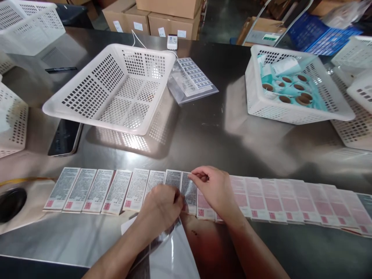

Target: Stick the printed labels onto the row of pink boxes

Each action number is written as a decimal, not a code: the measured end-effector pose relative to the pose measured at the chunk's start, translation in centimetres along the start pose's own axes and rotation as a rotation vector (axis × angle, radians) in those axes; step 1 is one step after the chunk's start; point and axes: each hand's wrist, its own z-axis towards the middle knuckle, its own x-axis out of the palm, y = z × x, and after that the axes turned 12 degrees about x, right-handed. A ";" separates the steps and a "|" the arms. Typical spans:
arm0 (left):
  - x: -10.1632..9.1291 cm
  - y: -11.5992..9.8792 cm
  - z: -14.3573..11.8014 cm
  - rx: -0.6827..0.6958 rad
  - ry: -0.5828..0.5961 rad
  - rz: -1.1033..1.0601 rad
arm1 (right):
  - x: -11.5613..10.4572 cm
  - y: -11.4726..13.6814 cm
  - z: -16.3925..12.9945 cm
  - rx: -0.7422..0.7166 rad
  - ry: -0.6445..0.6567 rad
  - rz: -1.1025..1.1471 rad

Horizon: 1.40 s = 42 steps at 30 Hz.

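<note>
A row of small flat printed boxes [118, 190] lies side by side, with grey text panels and pink squares. My left hand [162, 203] is closed over the row's near edge, its thumb beside one box. From under it a glossy sheet [173, 252], partly clear and partly white, extends toward me. My right hand [213, 188] pinches at the top corner of a grey-panelled box [188, 192]; anything thin between its fingertips is too small to make out. Right of that hand, overlapping boxes [269, 197] show pink panels.
A white basket [112, 126] stands behind the row. Another basket [296, 116] at right holds teal-wrapped rolls [299, 87]. A bagged label sheet [197, 77], a phone [66, 136] and a pen [61, 69] lie on the metal table [203, 143]. Cartons [174, 23] stand beyond.
</note>
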 end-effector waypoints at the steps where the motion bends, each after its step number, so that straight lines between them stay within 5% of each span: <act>1: 0.0 0.0 0.0 -0.001 0.004 -0.005 | 0.1 0.0 0.0 -0.002 -0.002 -0.004; 11: 0.2 0.4 0.1 0.020 -0.026 -0.007 | -0.4 -0.8 0.5 -0.023 -0.131 -0.064; 22: 0.5 0.5 0.0 0.041 -0.071 0.048 | -1.2 -1.9 -1.6 -0.140 0.159 -0.007; 30: 0.5 1.0 -1.4 0.000 -0.131 0.117 | -1.6 -2.4 -3.0 -0.247 0.169 0.017; 35: 0.1 0.9 -3.6 -0.066 -0.492 0.034 | -2.2 -2.1 -7.1 -0.271 0.132 0.306; 38: -0.1 0.1 -4.7 -0.019 -0.699 -0.072 | -2.2 -2.1 -9.4 -0.200 0.249 0.418; 40: -0.2 -0.2 -5.3 0.088 -0.707 -0.265 | -2.3 -2.5 -10.1 -0.135 0.261 0.460; 42: 0.0 0.0 -5.6 0.226 -0.537 -0.531 | -2.9 -3.3 -10.2 -0.082 0.185 0.495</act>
